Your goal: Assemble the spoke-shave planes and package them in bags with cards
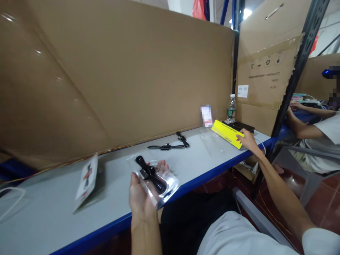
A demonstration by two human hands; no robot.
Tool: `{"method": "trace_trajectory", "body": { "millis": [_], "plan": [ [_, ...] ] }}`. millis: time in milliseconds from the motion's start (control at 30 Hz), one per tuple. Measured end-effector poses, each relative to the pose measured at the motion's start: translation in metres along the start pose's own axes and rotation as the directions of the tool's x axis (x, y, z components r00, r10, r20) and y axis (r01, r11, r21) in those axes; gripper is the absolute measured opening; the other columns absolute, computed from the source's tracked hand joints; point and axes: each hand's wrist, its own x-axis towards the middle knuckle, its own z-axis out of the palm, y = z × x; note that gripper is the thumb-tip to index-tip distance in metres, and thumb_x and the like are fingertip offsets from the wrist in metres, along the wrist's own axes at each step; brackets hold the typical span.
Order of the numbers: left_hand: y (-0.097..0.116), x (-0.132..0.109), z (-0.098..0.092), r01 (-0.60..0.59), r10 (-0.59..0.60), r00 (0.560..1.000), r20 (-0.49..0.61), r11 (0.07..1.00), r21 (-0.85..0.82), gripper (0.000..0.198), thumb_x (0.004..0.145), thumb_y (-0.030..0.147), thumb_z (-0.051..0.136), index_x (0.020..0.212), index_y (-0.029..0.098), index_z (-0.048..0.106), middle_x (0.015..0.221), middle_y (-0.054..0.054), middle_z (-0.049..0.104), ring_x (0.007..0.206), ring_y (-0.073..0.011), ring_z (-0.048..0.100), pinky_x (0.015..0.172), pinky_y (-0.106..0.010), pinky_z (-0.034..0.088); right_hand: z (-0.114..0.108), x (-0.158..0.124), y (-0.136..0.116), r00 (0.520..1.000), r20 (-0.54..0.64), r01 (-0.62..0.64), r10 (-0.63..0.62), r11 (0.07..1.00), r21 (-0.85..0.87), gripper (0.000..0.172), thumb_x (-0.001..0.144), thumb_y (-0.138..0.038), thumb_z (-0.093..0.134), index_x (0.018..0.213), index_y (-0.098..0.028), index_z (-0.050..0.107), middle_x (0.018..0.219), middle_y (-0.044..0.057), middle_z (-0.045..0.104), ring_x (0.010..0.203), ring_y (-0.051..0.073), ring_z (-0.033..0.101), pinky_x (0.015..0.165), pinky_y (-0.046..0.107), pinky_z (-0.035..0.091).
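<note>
My left hand (143, 194) is palm up under a clear plastic package (172, 184), its thumb and fingers curled around the sides. In that package lies a black spokeshave (151, 174). Far out to the right, my right hand (249, 141) has its fingers closed on the end of a yellow box (227, 133) with dark print. Two more spokeshaves rest on the table between my hands: one lies lengthwise (166, 146), and the other (182, 139) is angled against its right end.
A white printed package (87, 179) stands tilted on the grey table (47, 198) at left. Clear plastic (212, 141) lies near the yellow box. Behind it are a water bottle (231, 109) and a black case (241, 126). Cardboard walls enclose the table; another person (310, 127) sits at right.
</note>
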Motion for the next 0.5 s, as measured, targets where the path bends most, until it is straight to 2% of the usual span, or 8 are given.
{"method": "trace_trajectory", "body": {
  "millis": [133,200,233,300,367,433,500],
  "plan": [
    [0.000,0.005,-0.003,-0.013,0.013,1.000,0.012,1.000,-0.006,0.061,0.103,0.058,0.029,0.119,0.013,0.067,0.112,-0.020,0.073,0.103,-0.0316,0.072,0.097,-0.057,0.055,-0.020,-0.007,0.003,0.971,-0.237,0.015,0.016,0.992,0.128,0.021,0.092,-0.033,0.049,0.099,-0.017,0.061,0.100,0.015,0.075,0.085,0.026,0.071,0.068,0.031,0.051],
    [0.000,0.007,-0.004,-0.013,0.013,1.000,0.007,1.000,-0.015,0.060,0.102,0.060,0.031,0.114,0.015,0.069,0.110,-0.019,0.073,0.105,-0.0313,0.072,0.093,-0.054,0.057,-0.032,-0.029,-0.004,0.967,-0.248,0.023,0.055,0.954,0.300,0.031,0.092,-0.045,0.049,0.105,-0.018,0.059,0.098,0.015,0.074,0.070,0.024,0.068,0.059,0.032,0.051],
    [0.000,0.007,-0.004,-0.009,0.009,1.000,0.004,1.000,-0.020,0.060,0.102,0.061,0.031,0.111,0.015,0.069,0.109,-0.019,0.073,0.105,-0.0313,0.071,0.091,-0.052,0.058,-0.038,-0.044,-0.009,0.980,-0.190,0.025,0.061,0.907,0.421,0.038,0.092,-0.052,0.050,0.111,-0.019,0.056,0.095,0.012,0.073,0.059,0.021,0.064,0.051,0.031,0.049],
    [-0.001,0.006,-0.004,-0.001,0.001,1.000,-0.009,1.000,-0.031,0.061,0.102,0.062,0.029,0.105,0.017,0.070,0.109,-0.019,0.073,0.106,-0.0312,0.071,0.087,-0.048,0.059,-0.047,-0.081,-0.020,1.000,0.017,-0.006,-0.006,0.789,0.614,0.049,0.085,-0.061,0.060,0.115,-0.023,0.054,0.089,0.007,0.072,0.048,0.016,0.057,0.043,0.029,0.046],
    [-0.002,0.004,-0.003,-0.031,0.031,1.000,-0.003,0.998,-0.051,0.061,0.101,0.064,0.030,0.106,0.018,0.070,0.108,-0.018,0.073,0.107,-0.0305,0.071,0.087,-0.047,0.059,-0.052,-0.120,-0.026,0.968,0.242,-0.121,-0.063,0.727,0.676,0.052,0.077,-0.063,0.072,0.111,-0.027,0.057,0.081,0.005,0.071,0.044,0.014,0.053,0.034,0.025,0.040],
    [-0.004,0.004,-0.001,-0.046,0.047,0.999,0.014,0.996,-0.073,0.059,0.102,0.062,0.032,0.109,0.017,0.069,0.110,-0.018,0.072,0.109,-0.0299,0.071,0.091,-0.047,0.058,-0.051,-0.153,-0.021,0.883,0.466,-0.294,-0.048,0.717,0.632,0.050,0.073,-0.066,0.075,0.102,-0.029,0.059,0.071,0.005,0.067,0.039,0.014,0.048,0.027,0.023,0.031],
    [-0.005,0.005,0.000,-0.055,0.058,0.998,0.034,0.994,-0.092,0.055,0.102,0.060,0.035,0.111,0.017,0.068,0.112,-0.018,0.072,0.111,-0.0296,0.070,0.095,-0.048,0.056,-0.044,-0.178,-0.008,0.747,0.664,-0.445,-0.026,0.723,0.529,0.051,0.072,-0.068,0.076,0.102,-0.030,0.060,0.068,0.005,0.067,0.035,0.011,0.043,0.026,0.022,0.028]
  ]
}}
